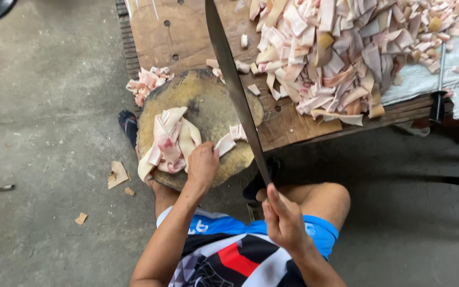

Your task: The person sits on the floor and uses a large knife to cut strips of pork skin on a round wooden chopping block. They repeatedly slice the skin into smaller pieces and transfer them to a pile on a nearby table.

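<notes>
My left hand (203, 166) presses down on a bundle of pale pink pork-skin strips (168, 139) lying on a round wooden chopping block (203, 101). One strip end (230, 139) sticks out to the right of my fingers. My right hand (284, 218) grips the handle of a long dark cleaver-like knife (235, 87), raised with its blade slanting up and away over the block's right side.
A big heap of cut skin pieces (341, 50) covers the low wooden table (293, 125). A smaller pile (147, 82) lies left of the block. A second knife (439, 98) rests at the table's right edge. Scraps (117, 174) lie on the concrete floor.
</notes>
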